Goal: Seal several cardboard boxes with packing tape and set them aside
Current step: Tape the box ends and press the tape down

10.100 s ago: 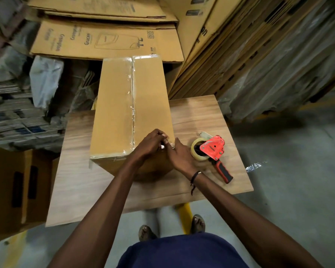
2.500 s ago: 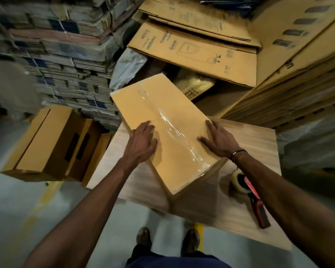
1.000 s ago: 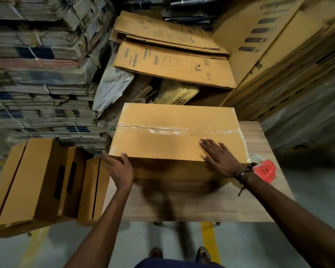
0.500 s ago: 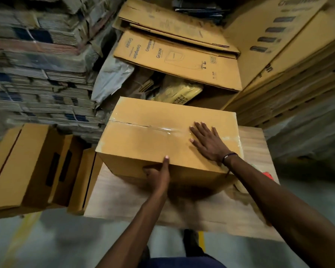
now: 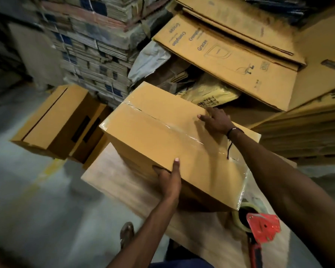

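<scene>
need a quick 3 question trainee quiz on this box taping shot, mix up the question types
1. True or false: the tape dispenser is in the person's right hand.
2. Multiple choice: where does the left hand grip the taped box?
A. at its near edge, thumb on top
B. flat on the top, at the middle
C. at the far corner
3. Fill in: clear tape runs along the box's top ____.

Key:
1. False. The dispenser lies on the wooden table, and the right hand is at the box's far edge.
2. A
3. seam
</scene>
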Demonstrator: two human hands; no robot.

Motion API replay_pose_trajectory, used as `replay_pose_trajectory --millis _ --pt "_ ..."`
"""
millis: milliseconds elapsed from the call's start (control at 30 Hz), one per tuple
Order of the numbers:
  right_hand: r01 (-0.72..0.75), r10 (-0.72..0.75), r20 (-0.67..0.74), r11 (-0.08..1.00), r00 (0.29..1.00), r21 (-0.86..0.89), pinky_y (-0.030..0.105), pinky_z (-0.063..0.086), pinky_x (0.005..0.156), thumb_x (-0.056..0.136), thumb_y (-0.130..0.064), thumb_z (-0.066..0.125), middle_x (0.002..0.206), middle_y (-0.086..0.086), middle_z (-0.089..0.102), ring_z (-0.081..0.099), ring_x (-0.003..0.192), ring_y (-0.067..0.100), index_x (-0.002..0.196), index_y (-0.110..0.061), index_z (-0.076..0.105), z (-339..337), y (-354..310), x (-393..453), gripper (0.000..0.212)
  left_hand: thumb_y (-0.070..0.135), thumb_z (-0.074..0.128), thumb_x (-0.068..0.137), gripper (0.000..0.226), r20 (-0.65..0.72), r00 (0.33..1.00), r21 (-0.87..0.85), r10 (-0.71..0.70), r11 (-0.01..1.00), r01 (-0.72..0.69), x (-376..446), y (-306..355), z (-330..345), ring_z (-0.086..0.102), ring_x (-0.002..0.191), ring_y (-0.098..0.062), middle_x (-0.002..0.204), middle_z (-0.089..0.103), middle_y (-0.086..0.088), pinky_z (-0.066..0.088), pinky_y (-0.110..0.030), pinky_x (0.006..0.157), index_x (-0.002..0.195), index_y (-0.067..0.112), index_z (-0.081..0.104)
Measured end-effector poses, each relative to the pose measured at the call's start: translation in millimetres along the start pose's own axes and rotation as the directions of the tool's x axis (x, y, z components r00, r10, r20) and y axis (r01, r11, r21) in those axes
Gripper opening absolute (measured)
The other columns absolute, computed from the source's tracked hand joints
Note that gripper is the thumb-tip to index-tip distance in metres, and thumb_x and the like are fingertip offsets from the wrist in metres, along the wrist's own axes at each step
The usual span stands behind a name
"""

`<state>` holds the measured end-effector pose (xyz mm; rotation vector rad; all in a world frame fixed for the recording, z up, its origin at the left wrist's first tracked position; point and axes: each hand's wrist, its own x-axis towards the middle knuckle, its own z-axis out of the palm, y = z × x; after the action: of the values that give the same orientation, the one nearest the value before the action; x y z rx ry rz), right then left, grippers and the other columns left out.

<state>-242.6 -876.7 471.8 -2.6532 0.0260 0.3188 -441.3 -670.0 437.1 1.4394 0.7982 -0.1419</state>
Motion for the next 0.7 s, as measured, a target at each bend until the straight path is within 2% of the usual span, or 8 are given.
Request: replay_pose_trajectory --millis 100,167,267,367,467,533,600,700 --pt "-0.003 0.002 0.012 0.995 1.0 0.096 0.057 0.044 0.105 0.084 -0.079 0.054 0.133 0.007 0.065 0.057 0.121 0.029 0.136 -0.024 0.064 -6 0 3 0.077 0.04 0.071 0.097 0.089 0.005 1.0 -0.084 -0.027 0.996 0.027 2 -5 -4 0.055 0.131 -0.029 0.148 0.053 -0.006 0.046 -0.042 0.112 0.162 0.012 0.018" --pt "0.021 -0.025 0.036 0.994 0.999 0.111 0.045 0.051 0.095 0.086 -0.071 0.064 0.122 0.006 0.07 0.061 0.109 0.024 0.128 -0.021 0.07 -6 1 -6 0.066 0.045 0.07 0.095 0.087 -0.003 1.0 -0.126 -0.031 0.992 0.031 2 -8 -13 0.054 0.133 -0.029 0.152 0.052 -0.007 0.045 -0.047 0.114 0.162 0.015 0.024" --pt "0.069 -0.073 0.023 0.99 0.997 0.126 0.039 0.05 0.086 0.095 -0.049 0.07 0.121 0.008 0.069 0.061 0.104 0.022 0.125 -0.014 0.071 -2 4 -37 0.047 0.051 0.071 0.089 0.071 -0.06 0.998 -0.171 -0.012 0.985 0.001 -1 -6 -35 0.062 0.123 -0.027 0.14 0.062 -0.003 0.049 -0.05 0.109 0.149 0.019 0.049" --pt "0.057 -0.049 -0.046 0.98 0.998 0.189 0.034 0.045 0.079 0.093 -0.063 0.063 0.124 0.008 0.061 0.055 0.106 0.02 0.13 -0.02 0.065 2 9 -79 0.057 0.043 0.069 0.097 0.055 -0.054 0.994 -0.131 0.097 0.986 -0.103 -10 1 -56 0.062 0.119 -0.027 0.133 0.064 0.003 0.051 -0.048 0.105 0.147 0.032 0.05" --pt "0.026 0.004 -0.138 0.975 0.99 0.22 0.03 0.036 0.081 0.098 -0.057 0.061 0.129 0.006 0.053 0.046 0.11 0.016 0.138 -0.021 0.058 -5 9 -128 0.054 0.05 0.065 0.097 0.061 0.004 0.969 -0.056 0.245 0.968 -0.245 -26 13 -74 0.06 0.124 -0.025 0.142 0.06 0.005 0.048 -0.05 0.108 0.153 0.041 0.042" --pt "0.014 0.053 -0.229 0.96 0.972 0.279 0.031 0.035 0.086 0.098 -0.055 0.061 0.131 0.005 0.053 0.046 0.113 0.016 0.142 -0.022 0.056 -17 6 -171 0.054 0.049 0.062 0.099 0.059 0.059 0.934 -0.012 0.353 0.935 -0.353 -42 26 -82 0.057 0.124 -0.021 0.144 0.058 0.007 0.047 -0.042 0.106 0.154 0.042 0.04" --pt "0.006 0.117 -0.329 0.936 0.937 0.351 0.032 0.038 0.094 0.098 -0.052 0.064 0.132 0.003 0.05 0.047 0.117 0.017 0.143 -0.023 0.054 -30 3 -213 0.055 0.047 0.062 0.101 0.057 0.12 0.882 -0.014 0.456 0.889 -0.458 -57 42 -87 0.058 0.118 -0.014 0.14 0.059 0.01 0.046 -0.034 0.098 0.154 0.042 0.041" --pt "-0.013 0.242 -0.447 0.889 0.861 0.457 0.032 0.039 0.095 0.1 -0.046 0.064 0.13 0.001 0.045 0.046 0.115 0.014 0.143 -0.022 0.052 -48 0 -285 0.051 0.049 0.064 0.099 0.056 0.235 0.789 -0.032 0.568 0.816 -0.578 -84 62 -90 0.061 0.113 -0.007 0.136 0.063 0.012 0.05 -0.032 0.092 0.151 0.041 0.045"
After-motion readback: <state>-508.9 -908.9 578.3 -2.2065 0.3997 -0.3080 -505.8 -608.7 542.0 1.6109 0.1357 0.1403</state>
